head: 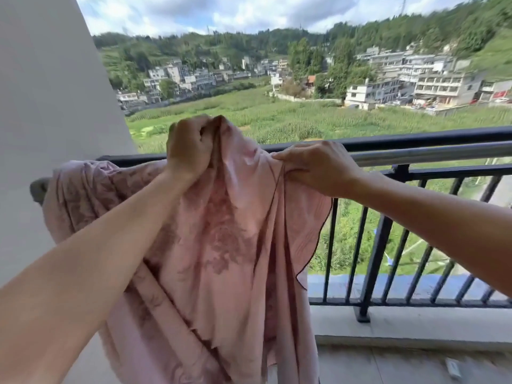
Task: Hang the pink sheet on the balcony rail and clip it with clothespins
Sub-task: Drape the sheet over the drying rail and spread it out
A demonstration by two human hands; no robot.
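Observation:
The pink sheet (pixel 221 245), with a darker floral pattern and a dark trimmed edge, hangs bunched in front of the balcony rail (pixel 432 155). Its left part is draped over the rail by the wall. My left hand (pixel 189 146) is fisted on a gathered fold of the sheet and holds it up above rail height. My right hand (pixel 318 167) pinches the sheet's edge right at the silver bar of the rail. No clothespins are in view.
A white wall (pixel 50 92) stands close on the left. The black railing with vertical bars (pixel 374 253) runs to the right, on a concrete kerb (pixel 415 325). A small pale object (pixel 453 368) lies on the floor at bottom right. Beyond are fields and buildings.

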